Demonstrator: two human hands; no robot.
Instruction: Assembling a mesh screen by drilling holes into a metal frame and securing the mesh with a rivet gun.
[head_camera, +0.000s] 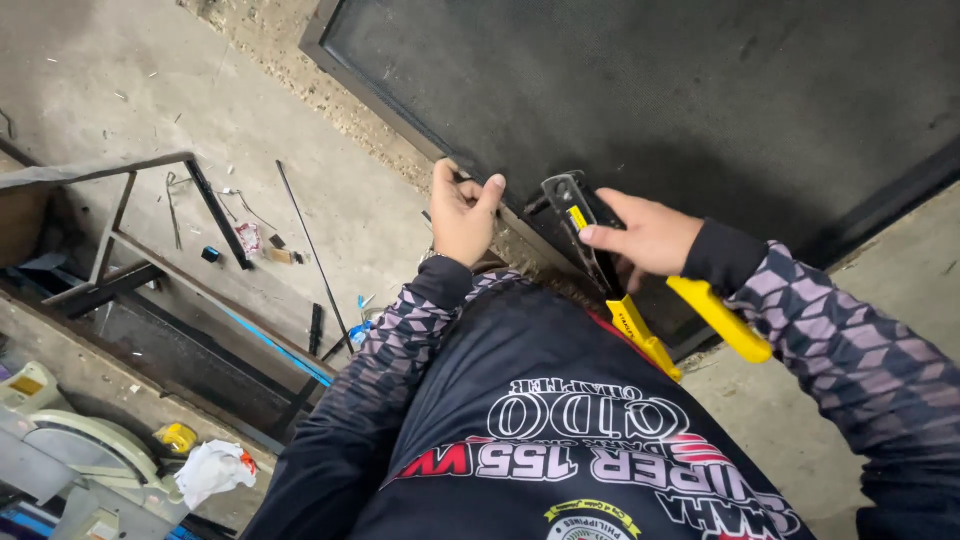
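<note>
Here, in the head view, the left hand (462, 215) presses on the lower edge of a dark metal panel (700, 90), its fingers (490, 192) curled over the frame rather than closed around anything. The right hand (645, 235) is closed around a hand riveter (600, 250) with yellow handles (715, 318), whose black head sits against the same frame edge, just beside the left hand. To do this well, I judge the tool's nose should stay square and flush against the frame while the left hand steadies the panel. Metal scraps and rods lie on the concrete floor (100, 90), with a steel frame (130, 235) nearby.
</note>
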